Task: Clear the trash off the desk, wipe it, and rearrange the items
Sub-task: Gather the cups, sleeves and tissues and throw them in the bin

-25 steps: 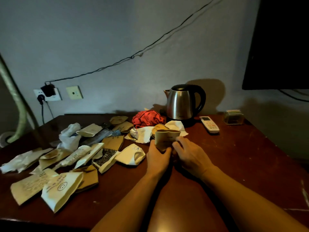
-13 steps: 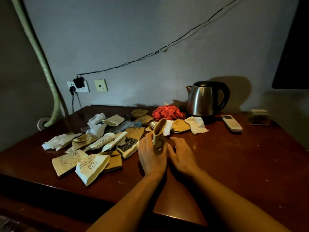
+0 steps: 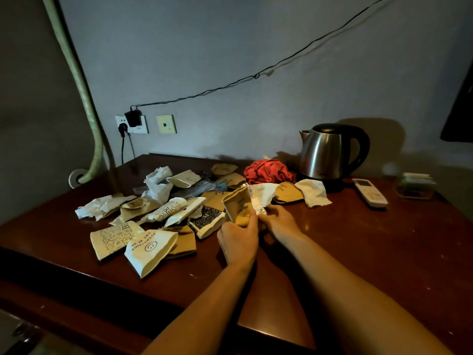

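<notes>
**Brown cup held upright at the edge of the litter**

The left hand [image 3: 239, 240] grips a flattened brown cup [image 3: 236, 207] from below, thumb curled up over its lower front, so the cup stands upright just above the desk [image 3: 358, 252]. The right hand [image 3: 279, 222] sits just beside it, fingers curled, pinching the near edge of a white napkin [image 3: 263, 197] that lies behind the cup; how firmly it pinches cannot be told.

Behind the napkin lies a flat brown cup [image 3: 288, 192], then a second white napkin [image 3: 313, 194]. Further back sits a red cloth [image 3: 267, 171], touching or almost touching the base of a steel kettle [image 3: 330, 152] with a black handle. Right of the kettle lie a white remote [image 3: 369, 192] and a small clear box [image 3: 416, 185] near the desk's back right corner.

Left of the hands the desk is strewn with crushed paper cups. Nearest the front edge is a white one with a smiley face [image 3: 149, 248], overlapping a brown printed cup [image 3: 112, 238]. A black-patterned piece [image 3: 206, 221] lies just left of the held cup. Further back are a crumpled white bag [image 3: 157, 183] and a torn white wrapper [image 3: 99, 207].

On the wall, a charger [image 3: 132, 118] sits in a socket, its cable [image 3: 256, 76] running up to the right. A green hose [image 3: 84, 98] hangs in the left corner.
</notes>
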Available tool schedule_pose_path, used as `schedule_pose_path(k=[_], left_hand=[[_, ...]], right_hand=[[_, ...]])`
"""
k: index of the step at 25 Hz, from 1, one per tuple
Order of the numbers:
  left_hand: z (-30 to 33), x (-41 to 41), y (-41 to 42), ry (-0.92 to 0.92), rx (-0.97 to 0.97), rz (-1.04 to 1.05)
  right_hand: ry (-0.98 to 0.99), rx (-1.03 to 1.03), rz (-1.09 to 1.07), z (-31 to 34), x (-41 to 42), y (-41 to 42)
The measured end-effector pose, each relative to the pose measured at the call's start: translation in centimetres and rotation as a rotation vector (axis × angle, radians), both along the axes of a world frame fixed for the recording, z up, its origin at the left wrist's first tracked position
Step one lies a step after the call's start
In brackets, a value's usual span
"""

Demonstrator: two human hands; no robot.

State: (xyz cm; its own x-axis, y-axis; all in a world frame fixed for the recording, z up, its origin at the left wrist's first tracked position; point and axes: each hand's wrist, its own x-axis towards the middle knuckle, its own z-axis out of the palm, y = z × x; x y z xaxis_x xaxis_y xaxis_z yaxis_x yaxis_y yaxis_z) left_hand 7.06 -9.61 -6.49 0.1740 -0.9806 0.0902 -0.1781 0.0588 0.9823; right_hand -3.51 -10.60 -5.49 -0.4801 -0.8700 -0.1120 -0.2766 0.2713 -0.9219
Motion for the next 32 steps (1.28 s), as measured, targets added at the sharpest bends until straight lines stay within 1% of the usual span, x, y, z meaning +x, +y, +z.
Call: schedule_pose_path(k=[2,4,6,7,9,11,14,16,20,22,24,26,29,32], left_hand=[[0.2,0.0,0.1,0.010,0.017,-0.019],[0.5,0.1,0.1,0.042,0.037,-0.049],[0.7,0.1,0.1,0.092,0.062,-0.058],[0.8,0.1,0.2,0.091,0.068,-0.065],[0.8,0.1,0.3,0.048,0.043,-0.097],[0.7,0.0,0.3,-0.013,0.013,-0.116],[0.4,-0.1,0.5,-0.127,-0.037,-0.173],[0.5,-0.2,0.9,-0.214,-0.124,-0.242],[2.1,-1.5,1.9,-0.383,-0.226,-0.428],[3.0,-2.4,2.5,-0.382,-0.255,-0.520],[3.8,-3.3,3.6,-0.360,-0.263,-0.587],[4.4,-4.4,5.0,-0.300,-0.224,-0.638],[5.2,-6.2,7.0,-0.229,-0.195,-0.682],[5.5,-8.2,8.9,-0.251,-0.216,-0.730]], right_hand=[[-0.088,-0.051,0.021,0.4,-0.6,0.8],[-0.134,-0.087,0.017,0.5,-1.2,1.7],[-0.131,-0.105,-0.012,0.2,-1.4,1.8],[-0.084,-0.075,-0.012,0.3,-1.4,2.0],[-0.027,-0.032,0.003,0.5,-1.7,2.4],[-0.005,-0.037,-0.008,1.0,-2.7,3.2],[0.082,-0.062,-0.084,2.0,-5.1,5.2],[0.138,-0.065,-0.125,3.0,-7.0,6.9],[0.337,-0.003,-0.036,5.1,-9.9,10.6],[0.375,0.012,0.006,6.2,-10.8,12.5],[0.367,0.026,0.041,7.4,-11.4,14.7],[0.366,0.023,0.059,8.3,-12.5,17.0],[0.358,0.023,0.049,9.1,-14.3,20.5],[0.315,0.027,0.012,9.6,-15.9,24.1]])
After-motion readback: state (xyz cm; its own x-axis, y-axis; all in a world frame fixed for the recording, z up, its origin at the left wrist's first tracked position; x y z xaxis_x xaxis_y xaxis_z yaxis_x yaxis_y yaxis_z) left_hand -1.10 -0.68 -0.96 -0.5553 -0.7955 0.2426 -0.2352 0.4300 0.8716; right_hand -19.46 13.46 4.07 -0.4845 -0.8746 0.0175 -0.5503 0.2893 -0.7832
